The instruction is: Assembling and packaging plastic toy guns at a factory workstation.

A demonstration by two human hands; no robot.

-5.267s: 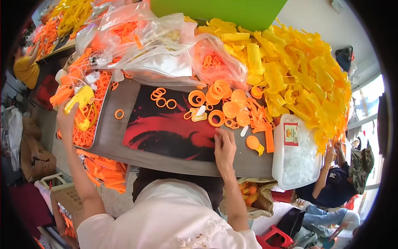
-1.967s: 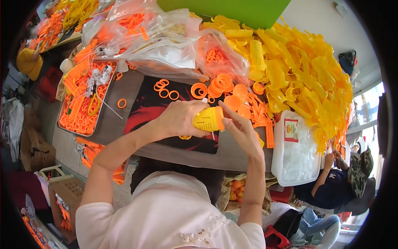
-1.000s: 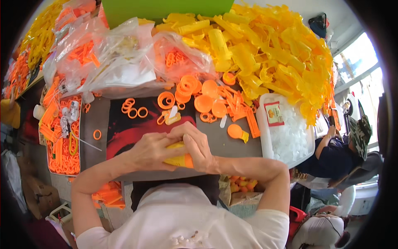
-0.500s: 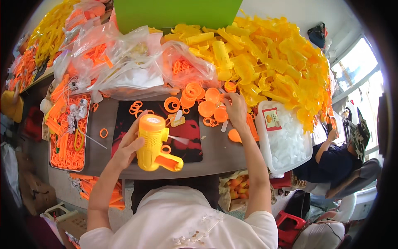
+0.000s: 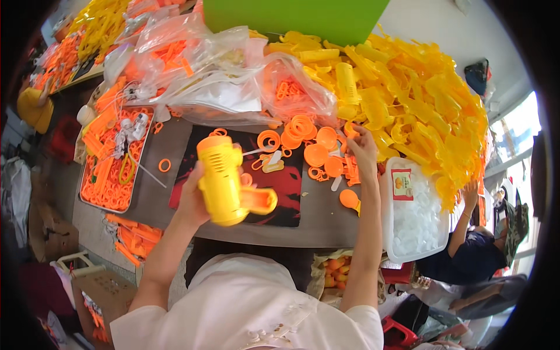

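Note:
My left hand [image 5: 193, 201] is wrapped round a yellow toy gun body [image 5: 224, 182] with a vented barrel, held above the dark mat [image 5: 286, 201]. Its hollow handle points to the right, showing orange inside. At the back of the table, my right hand [image 5: 366, 150] has its fingertips closed on an orange ring [image 5: 350, 129] beside the yellow pile. Left of that hand lie orange round caps [image 5: 315, 156] and more orange rings [image 5: 301, 125]. An orange spoon-shaped piece [image 5: 349, 199] is by my right forearm.
A heap of yellow plastic shells [image 5: 426, 111] fills the back right. A white tub [image 5: 392, 245] of translucent pieces stands on the right. On the left sits a metal tray [image 5: 133, 195] of small orange parts. Clear plastic bags [image 5: 233, 93] lie behind the mat. Another person's arm [image 5: 464, 219] shows at right.
The view has shifted, moving the table to the right. My left hand has tilted the toy gun body, so its round end no longer faces up. My right fingertips have reached the orange ring.

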